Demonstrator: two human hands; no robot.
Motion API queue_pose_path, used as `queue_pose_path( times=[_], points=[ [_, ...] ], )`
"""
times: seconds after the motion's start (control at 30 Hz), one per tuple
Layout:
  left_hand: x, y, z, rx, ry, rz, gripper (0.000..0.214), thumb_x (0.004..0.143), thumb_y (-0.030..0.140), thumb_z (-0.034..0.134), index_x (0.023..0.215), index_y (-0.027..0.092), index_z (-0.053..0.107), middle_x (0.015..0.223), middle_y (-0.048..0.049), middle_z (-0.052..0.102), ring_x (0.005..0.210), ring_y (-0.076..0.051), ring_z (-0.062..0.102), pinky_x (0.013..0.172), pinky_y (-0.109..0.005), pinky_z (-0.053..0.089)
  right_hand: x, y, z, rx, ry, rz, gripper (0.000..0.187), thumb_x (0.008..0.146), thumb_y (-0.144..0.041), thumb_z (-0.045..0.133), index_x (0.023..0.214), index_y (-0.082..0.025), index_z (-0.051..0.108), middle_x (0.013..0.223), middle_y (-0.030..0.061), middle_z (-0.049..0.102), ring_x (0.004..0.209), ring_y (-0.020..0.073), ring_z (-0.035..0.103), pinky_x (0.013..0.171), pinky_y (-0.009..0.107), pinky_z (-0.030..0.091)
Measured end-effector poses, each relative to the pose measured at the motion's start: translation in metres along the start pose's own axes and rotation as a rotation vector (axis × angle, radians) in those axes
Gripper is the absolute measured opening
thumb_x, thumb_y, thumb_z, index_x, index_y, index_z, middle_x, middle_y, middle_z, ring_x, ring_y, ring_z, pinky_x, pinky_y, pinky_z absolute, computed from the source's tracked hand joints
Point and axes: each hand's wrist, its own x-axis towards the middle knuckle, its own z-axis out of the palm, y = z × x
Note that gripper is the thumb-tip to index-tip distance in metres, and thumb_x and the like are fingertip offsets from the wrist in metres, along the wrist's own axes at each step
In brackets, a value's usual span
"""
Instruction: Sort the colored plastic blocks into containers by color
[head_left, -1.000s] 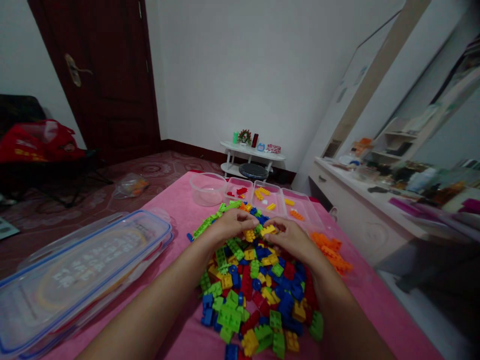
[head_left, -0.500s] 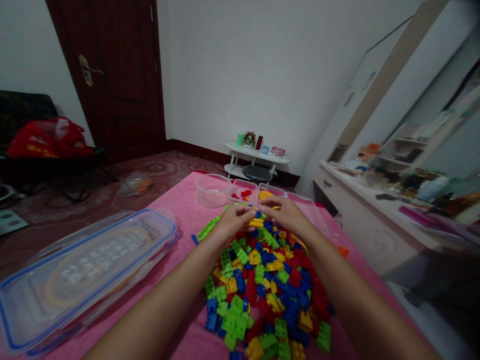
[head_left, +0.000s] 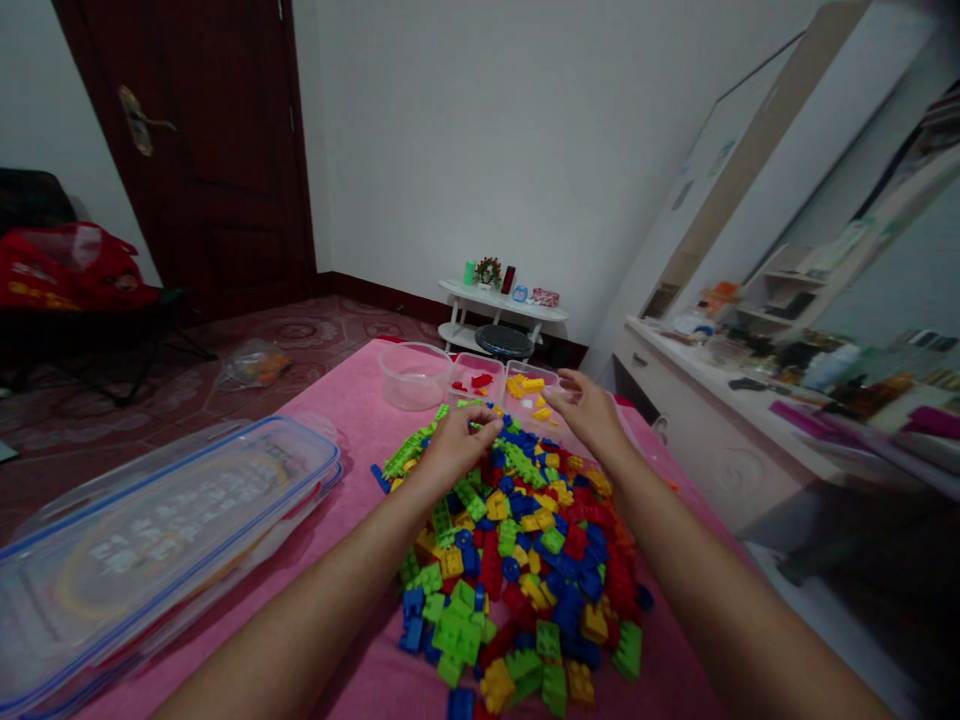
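A large loose pile of toy building bricks (head_left: pixel 525 540) in red, blue, green and yellow covers the middle of the pink cloth. Above its far left part is my left hand (head_left: pixel 459 440), thumb and fingertips drawn together; whether anything is between them I cannot make out. My right hand (head_left: pixel 592 412) is at the right side of a clear container with yellow bricks (head_left: pixel 530 384), thumb and fingers apart and nothing seen in them. Left of that container, another clear container (head_left: pixel 491 368) holds a few red bricks.
A round clear tub (head_left: pixel 409 390) stands at the far left of the row. Blue-edged plastic lids (head_left: pixel 180 540) lie stacked on the left of the pink cloth (head_left: pixel 337 385). Beyond are a small white stand (head_left: pixel 487 298), a black stool (head_left: pixel 504 340) and, rightward, a cluttered dresser (head_left: pixel 697 400).
My hands have moved apart, the right one toward the container with yellow bricks. The yellow brick piece between them has left that spot, and more yellow shows in the container. The view has shifted slightly.
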Motion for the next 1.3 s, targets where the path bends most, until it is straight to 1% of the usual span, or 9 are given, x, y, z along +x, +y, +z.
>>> queue_pose_path(
  times=[0.1, 0.23, 0.37, 0.5, 0.7, 0.87, 0.97, 1.13, 1.3],
  points=[
    [-0.002, 0.004, -0.003, 0.205, 0.071, 0.137, 0.019, 0.082, 0.028, 0.056, 0.089, 0.017, 0.07, 0.087, -0.0041, 0.07, 0.08, -0.017, 0.063, 0.076, -0.028, 0.048, -0.026, 0.017, -0.009, 0.059, 0.006, -0.019, 0.05, 0.079, -0.045, 0.062, 0.118, -0.014, 0.06, 0.118, 0.0158, 0.064, 0.099, 0.0239, 0.064, 0.086, 0.039, 0.051],
    [-0.003, 0.001, -0.007, 0.402, 0.177, 0.256, 0.017, 0.084, 0.022, 0.053, 0.091, 0.019, 0.069, 0.098, -0.0048, 0.069, 0.099, -0.02, 0.06, 0.092, -0.032, 0.045, -0.092, 0.04, -0.018, 0.007, -0.033, 0.018, 0.051, 0.084, -0.048, 0.056, 0.122, -0.014, 0.057, 0.123, 0.0153, 0.062, 0.112, 0.0251, 0.059, 0.101, 0.044, 0.043],
    [-0.003, -0.01, -0.008, 0.518, 0.209, 0.289, 0.021, 0.086, 0.023, 0.052, 0.099, 0.019, 0.068, 0.108, -0.0064, 0.066, 0.107, -0.021, 0.057, 0.098, -0.035, 0.043, -0.157, 0.057, -0.029, -0.103, -0.067, 0.077, 0.053, 0.088, -0.049, 0.048, 0.132, -0.019, 0.05, 0.145, 0.0121, 0.044, 0.137, 0.026, 0.035, 0.114, 0.048, 0.025],
    [-0.003, -0.025, -0.004, 0.641, 0.157, 0.244, 0.035, 0.085, 0.035, 0.057, 0.115, 0.019, 0.065, 0.128, -0.0111, 0.056, 0.12, -0.026, 0.05, 0.105, -0.04, 0.037, -0.193, 0.072, -0.038, -0.127, -0.087, 0.123, 0.06, 0.089, -0.048, 0.043, 0.141, -0.018, 0.041, 0.153, 0.0099, 0.031, 0.142, 0.0246, 0.025, 0.117, 0.047, 0.019],
    [-0.001, -0.038, -0.001, 0.662, 0.076, 0.21, 0.04, 0.088, 0.042, 0.052, 0.117, 0.018, 0.064, 0.124, -0.0113, 0.058, 0.118, -0.026, 0.052, 0.104, -0.04, 0.039, -0.195, 0.091, -0.04, -0.046, -0.011, 0.306, 0.067, 0.088, -0.054, 0.039, 0.143, -0.016, 0.039, 0.15, 0.0116, 0.036, 0.14, 0.0262, 0.03, 0.117, 0.047, 0.02],
    [0.001, -0.043, -0.001, 0.677, 0.093, 0.228, 0.04, 0.088, 0.044, 0.051, 0.116, 0.019, 0.065, 0.123, -0.0108, 0.058, 0.115, -0.026, 0.054, 0.102, -0.04, 0.041, -0.176, 0.098, -0.026, 0.038, 0.03, 0.329, 0.073, 0.085, -0.062, 0.038, 0.138, -0.012, 0.045, 0.146, 0.0147, 0.041, 0.137, 0.0277, 0.034, 0.116, 0.048, 0.02],
    [0.002, -0.045, -0.001, 0.665, 0.086, 0.224, 0.04, 0.088, 0.044, 0.052, 0.115, 0.018, 0.066, 0.122, -0.0114, 0.058, 0.114, -0.027, 0.055, 0.102, -0.041, 0.042, -0.171, 0.097, -0.015, 0.103, 0.099, 0.325, 0.069, 0.084, -0.061, 0.042, 0.134, -0.014, 0.049, 0.144, 0.0144, 0.045, 0.135, 0.0274, 0.037, 0.115, 0.047, 0.022],
    [0.003, -0.046, -0.001, 0.63, 0.091, 0.215, 0.038, 0.088, 0.044, 0.052, 0.112, 0.019, 0.067, 0.12, -0.0107, 0.059, 0.113, -0.027, 0.055, 0.101, -0.041, 0.042, -0.173, 0.075, -0.001, 0.249, 0.288, 0.423, 0.065, 0.081, -0.062, 0.047, 0.124, -0.014, 0.056, 0.134, 0.015, 0.054, 0.128, 0.0289, 0.045, 0.11, 0.045, 0.031],
    [0.003, -0.047, -0.001, 0.605, 0.098, 0.232, 0.034, 0.087, 0.042, 0.053, 0.11, 0.021, 0.068, 0.117, -0.0093, 0.06, 0.11, -0.025, 0.056, 0.1, -0.04, 0.043, -0.162, 0.029, 0.016, 0.482, 0.217, 0.437, 0.062, 0.083, -0.058, 0.051, 0.132, -0.02, 0.048, 0.141, 0.0096, 0.049, 0.128, 0.0262, 0.046, 0.106, 0.042, 0.038]
  ],
)
